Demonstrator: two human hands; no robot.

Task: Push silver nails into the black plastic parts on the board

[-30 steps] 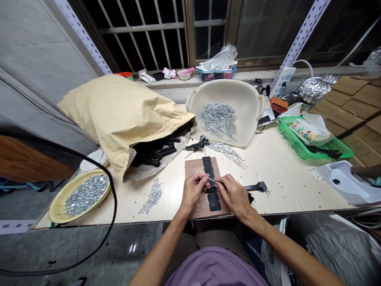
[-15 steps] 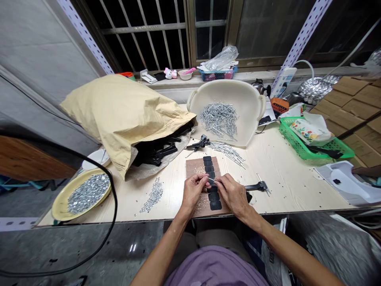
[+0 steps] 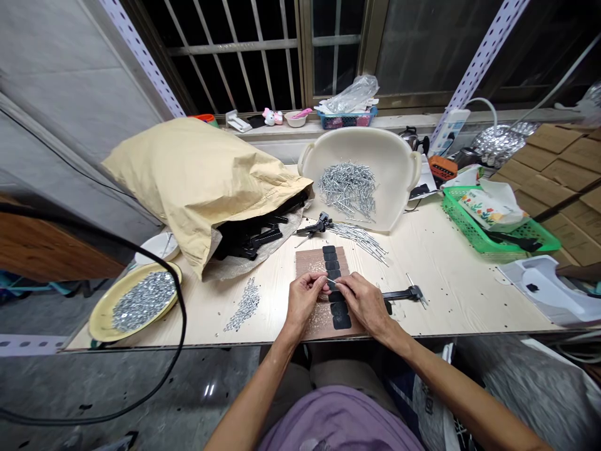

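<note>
Over a brown board (image 3: 310, 255), my two hands meet with fingertips almost touching. A thin silvery metal pin (image 3: 331, 282) spans the gap between them. My right hand (image 3: 369, 304) pinches one end of it. Thumb and finger of my left hand (image 3: 303, 300) are pressed together at the other end; whatever small thing they may hold is hidden. A row of black square pads (image 3: 340, 316) runs along the board under the hands. Past my right hand lies a black plastic bar (image 3: 399, 294) with a metal pin (image 3: 424, 302) through its end.
Loose pins (image 3: 361, 241) lie before a white basin (image 3: 394, 163) holding more pins. Small shiny metal pieces (image 3: 244, 304) lie left of the board, near a yellow bowl (image 3: 97, 319) of them. A paper sack (image 3: 188, 169) spills black parts (image 3: 256, 241). A green basket (image 3: 493, 241) stands right.
The view has shifted slightly. Both hands stay at the same place over the board with the pin between them, only the fingers moving a little.
</note>
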